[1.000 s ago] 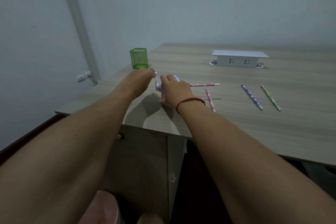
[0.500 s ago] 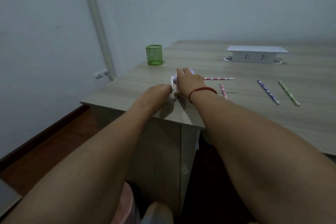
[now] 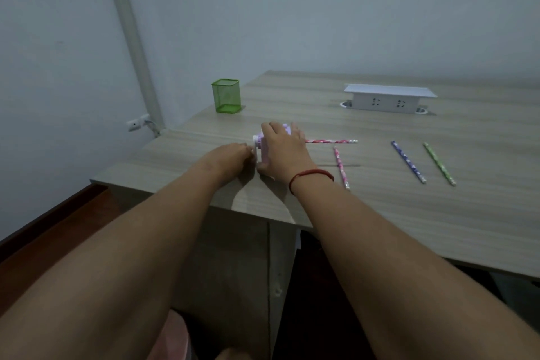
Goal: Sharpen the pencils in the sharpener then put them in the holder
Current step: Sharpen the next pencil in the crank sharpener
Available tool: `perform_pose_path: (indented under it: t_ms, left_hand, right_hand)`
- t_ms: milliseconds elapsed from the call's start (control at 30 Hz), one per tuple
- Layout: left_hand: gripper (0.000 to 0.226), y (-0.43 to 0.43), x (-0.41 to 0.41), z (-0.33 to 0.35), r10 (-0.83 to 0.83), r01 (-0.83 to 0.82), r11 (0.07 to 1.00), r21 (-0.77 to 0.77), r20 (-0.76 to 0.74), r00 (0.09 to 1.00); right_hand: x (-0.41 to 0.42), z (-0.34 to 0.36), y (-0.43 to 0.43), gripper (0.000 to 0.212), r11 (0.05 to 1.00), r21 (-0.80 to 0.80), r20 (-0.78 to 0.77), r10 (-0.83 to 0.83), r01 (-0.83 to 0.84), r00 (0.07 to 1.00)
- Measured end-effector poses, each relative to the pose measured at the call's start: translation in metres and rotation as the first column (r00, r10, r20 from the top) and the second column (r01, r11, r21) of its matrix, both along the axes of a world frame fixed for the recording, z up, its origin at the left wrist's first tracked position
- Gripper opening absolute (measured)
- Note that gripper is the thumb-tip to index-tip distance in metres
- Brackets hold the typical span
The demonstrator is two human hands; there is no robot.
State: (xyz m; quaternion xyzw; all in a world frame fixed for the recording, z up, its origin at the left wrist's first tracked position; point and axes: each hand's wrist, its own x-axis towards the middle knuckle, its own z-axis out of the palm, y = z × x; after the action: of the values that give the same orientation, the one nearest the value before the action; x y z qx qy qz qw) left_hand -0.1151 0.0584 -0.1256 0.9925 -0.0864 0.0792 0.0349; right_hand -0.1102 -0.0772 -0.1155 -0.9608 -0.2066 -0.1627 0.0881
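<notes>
The right hand [image 3: 282, 152] clamps down over the sharpener [image 3: 265, 156] while the left hand [image 3: 230, 158] pinches its crank [image 3: 256, 145] at the left end, the pink pencil [image 3: 331, 141] sticking out rightward along the table, far from the green holder [image 3: 226, 95].

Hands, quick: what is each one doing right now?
Left hand: pinches the crank of the sharpener.
Right hand: grips the sharpener, holding it down.

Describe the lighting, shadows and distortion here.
Head view: dim, flat, bluish light, no glare; soft shadow on the table beneath the left hand and right hand at the sharpener; wide-angle stretch swells the forearms and tilts the wall pipe.
</notes>
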Motion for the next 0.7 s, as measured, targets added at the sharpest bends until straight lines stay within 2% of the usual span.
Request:
perform_pose_path:
  t_ms: [133,367,467,700]
  left_hand:
    - [0.021,0.001,0.013,0.007,-0.023,0.024,0.999,0.045,-0.014,1.0]
    - [0.023,0.009,0.033,0.027,-0.066,0.039,0.982,0.184,0.141,0.988]
    - [0.022,0.014,0.039,0.035,-0.128,0.085,0.979,0.183,0.234,0.964]
    - [0.018,0.014,0.022,0.034,-0.15,0.132,0.988,0.076,0.338,0.929]
  right_hand:
    - [0.0,0.0,-0.003,0.067,1.0,-0.005,0.027,0.012,-0.012,1.0]
    - [0.006,0.002,-0.004,0.06,1.0,-0.021,0.05,0.023,-0.021,0.998]
    - [0.009,0.005,0.001,0.059,0.997,-0.081,0.034,-0.008,0.011,0.999]
    - [0.006,0.008,0.006,0.083,0.98,-0.174,-0.032,-0.104,0.097,0.994]
